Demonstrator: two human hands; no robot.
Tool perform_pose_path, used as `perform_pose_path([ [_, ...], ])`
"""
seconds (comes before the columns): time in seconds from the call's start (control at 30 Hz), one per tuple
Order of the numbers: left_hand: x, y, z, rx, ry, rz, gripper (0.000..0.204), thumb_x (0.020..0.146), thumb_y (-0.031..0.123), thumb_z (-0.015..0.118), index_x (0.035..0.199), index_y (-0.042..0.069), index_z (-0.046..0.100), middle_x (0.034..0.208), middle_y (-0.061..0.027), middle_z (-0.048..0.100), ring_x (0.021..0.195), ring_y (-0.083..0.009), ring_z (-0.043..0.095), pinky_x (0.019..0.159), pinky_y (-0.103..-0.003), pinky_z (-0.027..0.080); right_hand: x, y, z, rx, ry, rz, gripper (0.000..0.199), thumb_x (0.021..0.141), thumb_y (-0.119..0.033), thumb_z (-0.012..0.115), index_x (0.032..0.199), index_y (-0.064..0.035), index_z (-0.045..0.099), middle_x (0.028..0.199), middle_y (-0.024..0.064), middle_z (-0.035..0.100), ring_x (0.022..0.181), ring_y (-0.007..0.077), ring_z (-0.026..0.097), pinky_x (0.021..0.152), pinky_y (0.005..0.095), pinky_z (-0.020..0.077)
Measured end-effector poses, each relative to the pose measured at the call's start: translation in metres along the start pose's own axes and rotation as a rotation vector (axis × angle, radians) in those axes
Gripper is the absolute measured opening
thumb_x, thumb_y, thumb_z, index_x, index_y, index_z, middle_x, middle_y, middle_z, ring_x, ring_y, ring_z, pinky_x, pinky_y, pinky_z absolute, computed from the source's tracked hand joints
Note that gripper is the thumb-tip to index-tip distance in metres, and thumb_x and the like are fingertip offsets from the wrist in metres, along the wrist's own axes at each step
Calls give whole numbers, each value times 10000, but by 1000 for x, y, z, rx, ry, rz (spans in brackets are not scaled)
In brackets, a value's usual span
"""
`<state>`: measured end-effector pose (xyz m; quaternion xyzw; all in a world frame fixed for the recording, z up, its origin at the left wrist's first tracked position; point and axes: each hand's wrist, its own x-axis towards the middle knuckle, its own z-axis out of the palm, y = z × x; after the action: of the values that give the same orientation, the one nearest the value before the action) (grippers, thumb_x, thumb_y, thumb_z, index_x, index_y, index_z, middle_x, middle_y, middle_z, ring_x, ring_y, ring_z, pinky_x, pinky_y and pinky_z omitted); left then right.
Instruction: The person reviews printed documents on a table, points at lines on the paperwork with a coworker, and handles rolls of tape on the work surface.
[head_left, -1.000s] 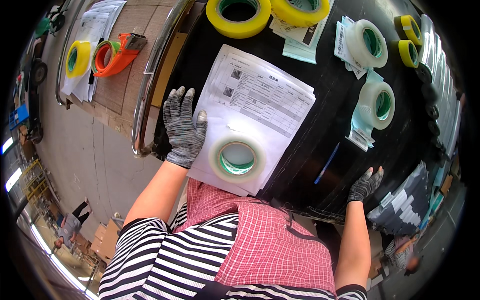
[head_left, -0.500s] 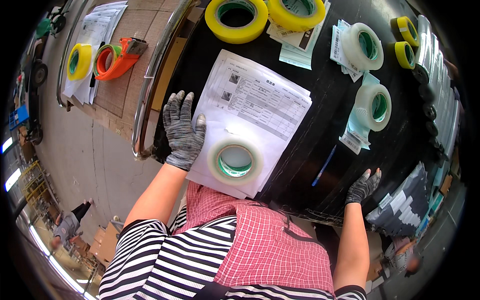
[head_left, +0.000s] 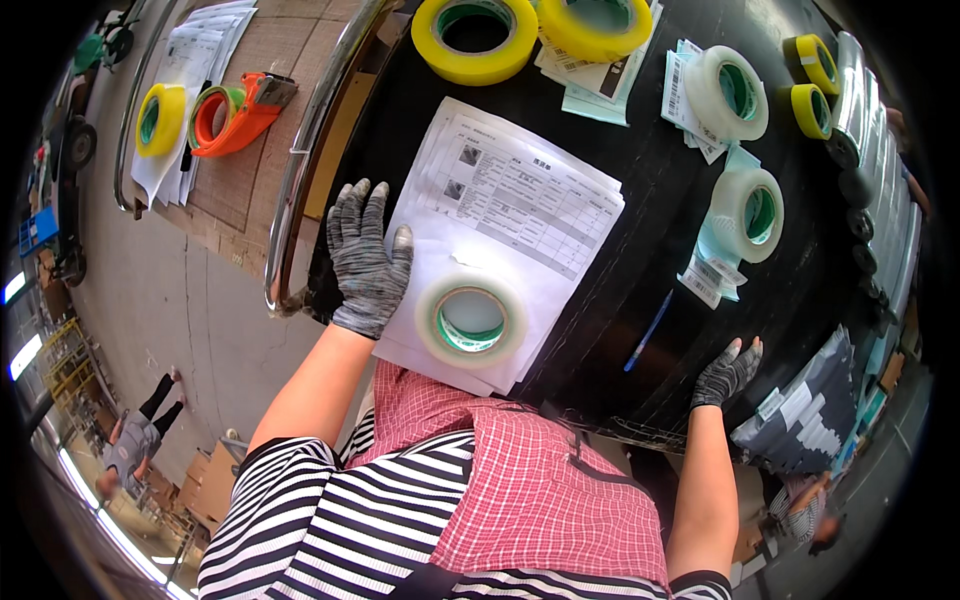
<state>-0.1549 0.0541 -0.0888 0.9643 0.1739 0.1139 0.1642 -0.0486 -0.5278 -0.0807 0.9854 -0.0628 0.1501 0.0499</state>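
My left hand [head_left: 368, 262], in a grey knit glove with bare fingertips, lies flat with fingers outstretched at the left edge of a stack of printed sheets [head_left: 510, 190]. On the lower part of that stack rests a roll of clear tape [head_left: 425, 322] with a green-lined core. Gloved alike, my right hand [head_left: 727, 375] is spread flat on the black tabletop [head_left: 600, 350] near its front right edge, holding nothing. A blue pen [head_left: 649, 331] lies between the paper stack and my right hand.
Yellow tape rolls [head_left: 473, 78] and clear tape rolls [head_left: 728, 95] sit on label slips at the back. An orange tape dispenser [head_left: 235, 118] stands on a cardboard-topped cart [head_left: 270, 170] at left. Grey plastic bags [head_left: 800, 410] lie at right. A person [head_left: 135, 445] is far left.
Both my hands stay where they were, and the papers and tape have not moved. At the far left, the distant person's legs have shifted apart in a step.
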Motion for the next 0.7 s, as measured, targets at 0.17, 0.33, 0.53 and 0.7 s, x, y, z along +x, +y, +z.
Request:
perform_pose_path([
  [0.17,0,3,2,-2,-2,5,612,869,234,649,1439,70,494,1455,-176,466,1397,-372,384,1178,-527,245,0,3,-1,-6,6,13,499,1038,-330,508,1396,17,488,1427,215,511,1337,361,473,1130,444,355],
  [0.33,3,7,2,-31,3,5,594,869,186,653,1428,50,506,1450,-191,475,1389,-386,393,1174,-515,269,1,3,-4,-11,11,20,500,1035,-329,514,1395,17,489,1428,213,511,1337,361,473,1130,443,355],
  [0.53,2,-8,26,91,2,27,621,868,232,647,1448,78,486,1464,-175,463,1404,-370,381,1181,-525,243,9,5,7,-12,9,18,494,1030,-327,517,1386,15,498,1417,217,520,1336,363,474,1129,436,359],
  [0.7,14,18,15,168,28,52,595,879,288,568,1437,95,490,1454,-149,479,1401,-347,387,1179,-490,255,21,6,-31,154,63,157,462,1001,-277,545,1328,49,542,1395,220,542,1300,358,493,1144,433,334],
])
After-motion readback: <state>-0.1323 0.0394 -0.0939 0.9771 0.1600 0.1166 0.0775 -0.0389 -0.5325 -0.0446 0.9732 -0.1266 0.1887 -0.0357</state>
